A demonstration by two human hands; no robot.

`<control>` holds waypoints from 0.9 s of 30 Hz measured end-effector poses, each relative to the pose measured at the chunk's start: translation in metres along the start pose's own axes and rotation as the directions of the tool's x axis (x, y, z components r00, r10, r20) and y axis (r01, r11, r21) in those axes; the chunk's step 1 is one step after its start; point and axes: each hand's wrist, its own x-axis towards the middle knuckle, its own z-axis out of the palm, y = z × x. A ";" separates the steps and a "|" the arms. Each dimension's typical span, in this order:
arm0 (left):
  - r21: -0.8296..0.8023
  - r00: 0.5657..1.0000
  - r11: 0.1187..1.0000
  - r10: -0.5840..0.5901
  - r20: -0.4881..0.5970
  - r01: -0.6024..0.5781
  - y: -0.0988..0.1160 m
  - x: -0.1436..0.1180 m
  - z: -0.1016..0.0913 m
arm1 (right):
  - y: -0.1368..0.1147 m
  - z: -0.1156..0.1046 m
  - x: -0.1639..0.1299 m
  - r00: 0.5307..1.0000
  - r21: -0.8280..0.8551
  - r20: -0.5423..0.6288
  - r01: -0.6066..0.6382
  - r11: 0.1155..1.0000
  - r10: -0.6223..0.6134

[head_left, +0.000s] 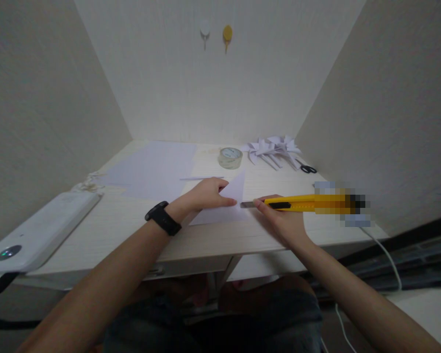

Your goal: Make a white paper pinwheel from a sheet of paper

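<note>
Near the desk's front edge, left hand (209, 192) pins folded paper (228, 203) (fingers flat), right hand (279, 215) grips yellow cutter (305, 203).

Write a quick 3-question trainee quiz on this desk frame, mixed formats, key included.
1. True or false: the right hand grips a yellow utility knife.
2. What does the left hand press down? A) tape roll B) folded white paper C) scissors
3. Fill in: the scissors lie just right of the paper ____.

Key:
1. True
2. B, the folded white paper; the tape roll sits apart, farther back.
3. pinwheels
</note>
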 end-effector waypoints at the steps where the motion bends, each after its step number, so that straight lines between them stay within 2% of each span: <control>1: -0.020 1.000 1.000 0.000 0.000 0.000 -0.001 0.000 0.000 | 0.000 0.000 0.000 1.000 -0.003 -0.002 0.002 1.000 -0.002; 7: -0.157 0.990 0.986 -0.075 -0.117 0.056 -0.003 0.000 0.003 | -0.002 -0.003 -0.004 0.997 0.030 -0.072 0.011 0.999 -0.009; 10: -0.236 0.986 0.969 -0.107 -0.124 0.076 -0.003 0.001 0.005 | -0.004 -0.004 -0.003 0.997 0.021 -0.080 0.021 1.000 -0.019; 13: -0.234 0.993 0.971 -0.071 -0.092 0.047 -0.004 0.000 0.004 | -0.004 -0.006 -0.001 0.998 0.003 -0.064 0.030 1.000 -0.030; 16: -0.250 1.000 0.968 -0.016 -0.014 0.012 -0.005 -0.001 0.002 | -0.001 -0.010 0.002 0.999 -0.013 -0.004 0.039 0.999 -0.039; 19: -0.251 1.000 0.968 -0.012 0.027 0.019 -0.005 0.000 0.003 | 0.001 -0.014 0.001 0.999 -0.044 0.045 0.028 0.999 -0.026; 24: -0.203 0.999 0.979 -0.027 -0.032 0.020 -0.001 0.003 0.008 | 0.002 -0.015 -0.004 0.999 -0.059 -0.035 -0.001 0.998 -0.001; 27: -0.179 0.993 0.983 -0.052 -0.105 0.033 -0.001 0.005 0.010 | 0.001 -0.013 -0.004 1.000 -0.054 -0.029 0.007 0.999 -0.009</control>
